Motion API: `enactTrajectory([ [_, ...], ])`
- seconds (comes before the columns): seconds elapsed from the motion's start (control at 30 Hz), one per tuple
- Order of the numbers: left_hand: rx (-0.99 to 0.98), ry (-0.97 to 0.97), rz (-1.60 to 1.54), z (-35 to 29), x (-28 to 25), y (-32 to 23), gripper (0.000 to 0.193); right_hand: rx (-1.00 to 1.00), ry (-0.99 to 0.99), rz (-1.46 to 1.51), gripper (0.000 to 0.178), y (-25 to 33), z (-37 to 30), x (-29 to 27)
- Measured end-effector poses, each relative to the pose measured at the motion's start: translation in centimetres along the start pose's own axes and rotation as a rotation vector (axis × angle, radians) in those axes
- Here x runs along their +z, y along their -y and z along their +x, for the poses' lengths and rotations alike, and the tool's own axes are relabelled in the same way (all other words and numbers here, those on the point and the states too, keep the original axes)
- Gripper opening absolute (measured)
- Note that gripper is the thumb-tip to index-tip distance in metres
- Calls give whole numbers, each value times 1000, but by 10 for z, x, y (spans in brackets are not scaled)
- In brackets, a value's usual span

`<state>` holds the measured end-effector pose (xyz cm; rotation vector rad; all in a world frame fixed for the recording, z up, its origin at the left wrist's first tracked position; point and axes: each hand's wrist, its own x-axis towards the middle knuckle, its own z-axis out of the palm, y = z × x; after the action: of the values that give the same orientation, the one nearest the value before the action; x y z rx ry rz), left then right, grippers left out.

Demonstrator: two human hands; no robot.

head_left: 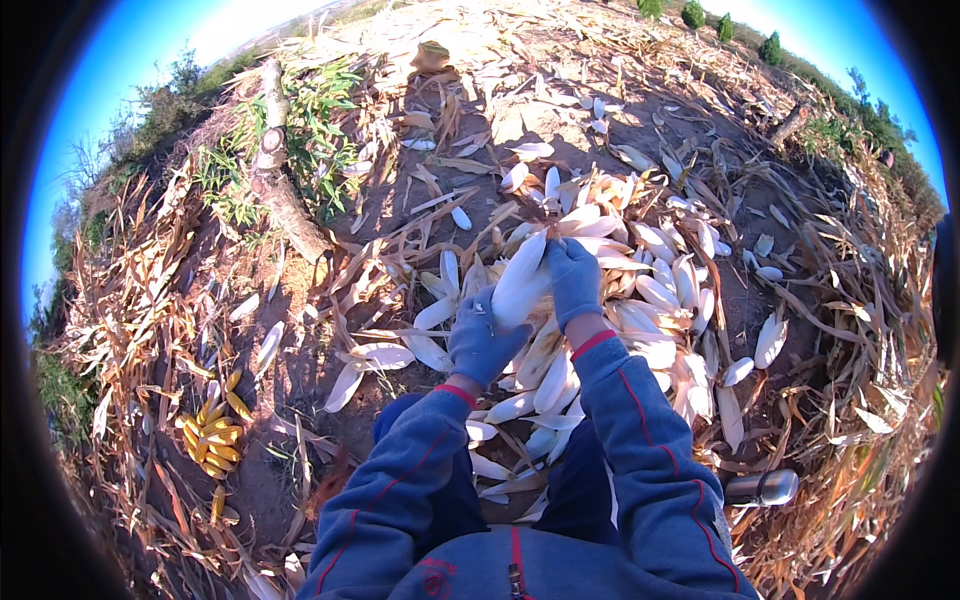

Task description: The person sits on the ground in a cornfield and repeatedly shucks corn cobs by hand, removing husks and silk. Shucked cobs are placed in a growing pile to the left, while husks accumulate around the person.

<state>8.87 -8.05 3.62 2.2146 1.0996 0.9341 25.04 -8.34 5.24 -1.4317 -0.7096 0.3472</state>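
While left hand grips lower end of pale corn ear, right hand pinches near tip — ear above pale heap. Step in hand: apparently husking. Next move calls for steady left grip — right peeling downward.

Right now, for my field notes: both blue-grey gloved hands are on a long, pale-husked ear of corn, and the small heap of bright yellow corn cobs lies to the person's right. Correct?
Not the side: the head view shows the heap of yellow corn cobs to the person's left. The left hand and right hand are both on the pale-husked ear, as stated.
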Motion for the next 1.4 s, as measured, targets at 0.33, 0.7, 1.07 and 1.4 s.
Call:
enactTrajectory([
  [0.33, -466, 129, -899, 15, 13, 34, 63, -321, 170, -435, 16, 0, -45, 34],
  [0.7, -443, -154, -982, 22, 10, 44, 50, 411, 111, 595, 14, 5, -37, 45],
  [1.07, -798, -335, -1446, 35, -37, 73, 40, 360, -189, 648, 9, -57, 61, -47],
  [1.4, -529, -548, -1072, 38, -37, 73, 41, 69, -384, 460, 7, -9, 54, -85],
])
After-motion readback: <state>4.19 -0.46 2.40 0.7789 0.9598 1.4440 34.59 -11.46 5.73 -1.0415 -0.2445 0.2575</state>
